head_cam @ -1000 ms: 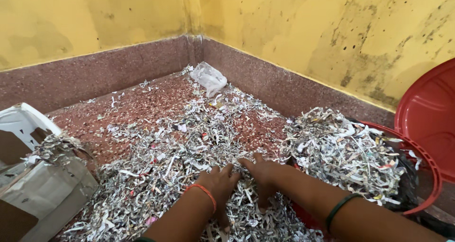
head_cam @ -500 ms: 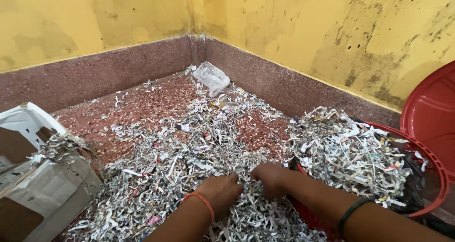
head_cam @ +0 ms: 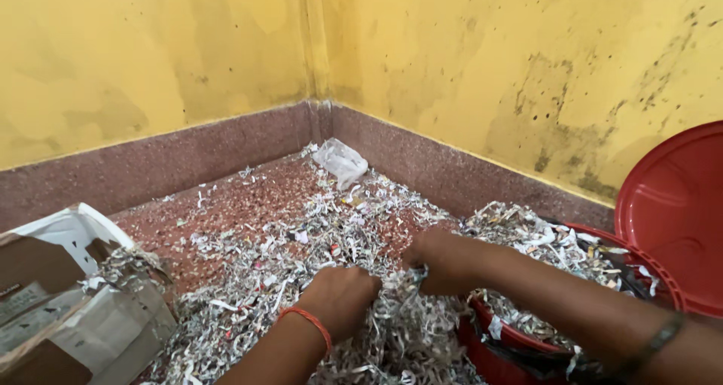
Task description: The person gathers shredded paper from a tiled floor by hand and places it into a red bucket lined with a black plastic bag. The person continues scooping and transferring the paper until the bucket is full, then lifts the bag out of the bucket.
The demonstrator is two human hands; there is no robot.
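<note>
A heap of shredded paper (head_cam: pixel 301 264) covers the speckled red floor in a room corner. My left hand (head_cam: pixel 340 298), with an orange band at the wrist, is closed on a bunch of shreds in the heap. My right hand (head_cam: pixel 437 263), a dark bangle on its wrist, grips shreds just left of a red tub (head_cam: pixel 497 355). The tub is lined with a black bag and piled with more shredded paper (head_cam: pixel 542 242). My right forearm lies across the tub's rim.
A red round lid (head_cam: pixel 670 212) leans against the yellow wall at the right. A torn cardboard box (head_cam: pixel 68 310) holding shreds sits at the left. A crumpled clear plastic bag (head_cam: pixel 340 160) lies in the corner.
Both hands have drawn back toward me and closed on shreds, pulling them toward the red tub. The view has tilted up a little.
</note>
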